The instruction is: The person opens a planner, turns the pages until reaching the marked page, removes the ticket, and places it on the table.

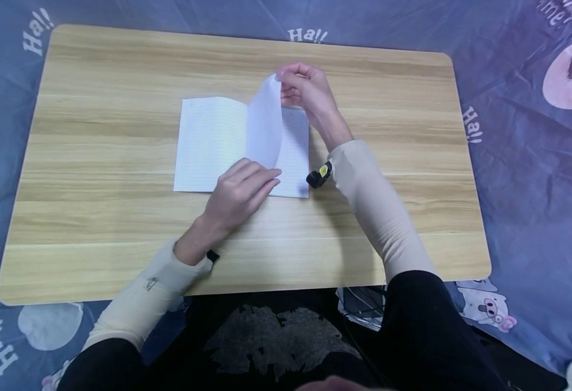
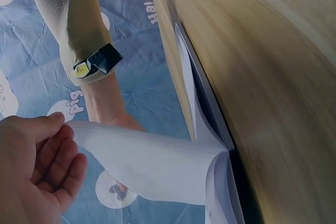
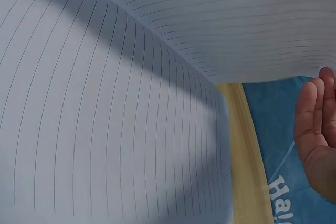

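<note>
Lined white paper is filling the middle of the scene: an open notebook (image 1: 217,144) is lying flat on the wooden worktop (image 1: 95,76), a little toward the far side of its centre. One page (image 1: 265,122) is standing up from the spine, curving over between the two flat halves.

The right hand (image 1: 305,87) is reaching across to the far edge of the notebook and is pinching the top corner of that raised page, its grip closed on the paper between thumb and fingertips. In the right wrist view the ruled page (image 3: 226,19) is arching overhead while the flat sheet below is spreading out to the worktop edge, and the fingers (image 3: 315,114) are showing at the right margin.

The left hand (image 1: 242,190) is resting on the near edge of the notebook, fingers extended and lying flat across the lower part of the pages near the spine, its grip relaxed and holding nothing. In the left wrist view the lifted page (image 2: 152,161) is bending away from the stacked sheets, with the left palm (image 2: 31,171) just beside its free edge.

Both forearms are wearing cream sleeves (image 1: 374,201), and a small black device (image 1: 319,175) with a yellow spot is sitting at the right wrist. Around the worktop a blue printed cloth (image 1: 535,163) is lying on the floor.
</note>
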